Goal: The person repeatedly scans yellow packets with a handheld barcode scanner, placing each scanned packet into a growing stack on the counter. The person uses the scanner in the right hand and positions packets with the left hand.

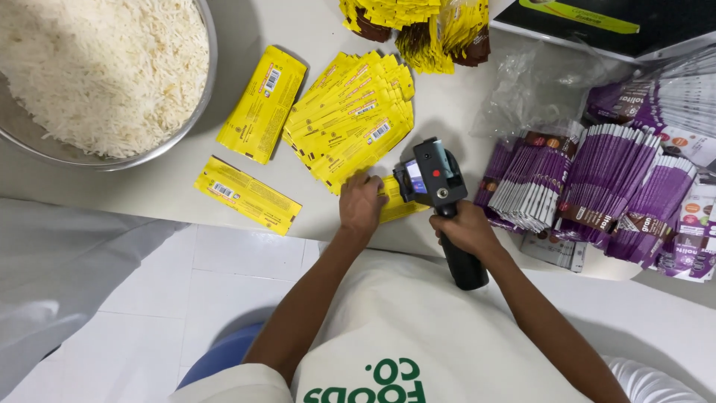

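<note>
My right hand grips the black handle of a handheld printer gun, whose head rests against a yellow pouch at the table's near edge. That same pouch lies flat under my left hand, fingers pressing it down. Just beyond my left hand spreads a fanned pile of yellow pouches.
A big metal bowl of white rice sits at the far left. Two single yellow pouches lie beside it. Stacks of purple pouches fill the right side, with crumpled clear plastic behind. More yellow and brown pouches lie at the back.
</note>
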